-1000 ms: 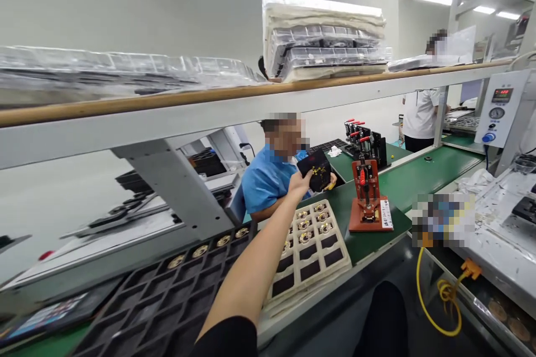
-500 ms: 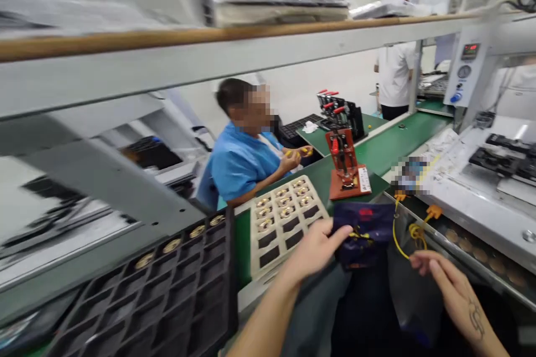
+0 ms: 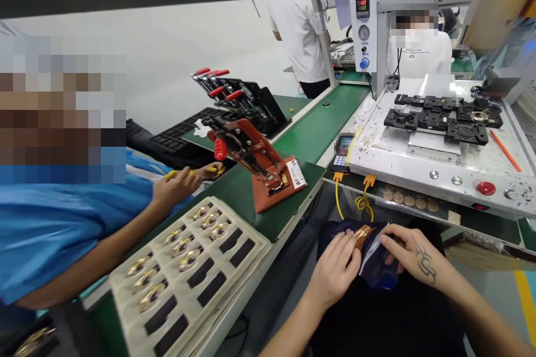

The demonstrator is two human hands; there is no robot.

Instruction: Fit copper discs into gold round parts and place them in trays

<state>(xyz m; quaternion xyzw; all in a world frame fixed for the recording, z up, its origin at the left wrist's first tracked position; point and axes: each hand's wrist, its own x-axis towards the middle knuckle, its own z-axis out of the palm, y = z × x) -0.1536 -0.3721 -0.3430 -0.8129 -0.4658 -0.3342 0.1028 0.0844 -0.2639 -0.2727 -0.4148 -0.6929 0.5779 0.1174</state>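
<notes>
A dark blue glossy packet (image 3: 382,275) lies over my lap, with a pale strip along one edge and a shiny gold-brown patch (image 3: 363,234) near its top. Whether that patch is print or a separate piece, I cannot tell. My left hand (image 3: 338,265) is closed over the packet's left side, fingers beside the patch. With thumb and fingers pinched, my right hand (image 3: 402,248) grips its right edge. Yellow cables (image 3: 364,207) hang from orange plugs just beyond both hands.
At left, a cream tray (image 3: 196,284) holds several gold watch-like parts. A red-brown clamp fixture (image 3: 272,184) stands on the green bench (image 3: 310,170). A white machine (image 3: 402,173) with black fixtures stands right. A co-worker's blue sleeve (image 3: 33,228) fills the left.
My view has swung right, and the machine shows more fully. My hands have come closer together; the right hand moved from near the yellow cable onto the packet's edge.
</notes>
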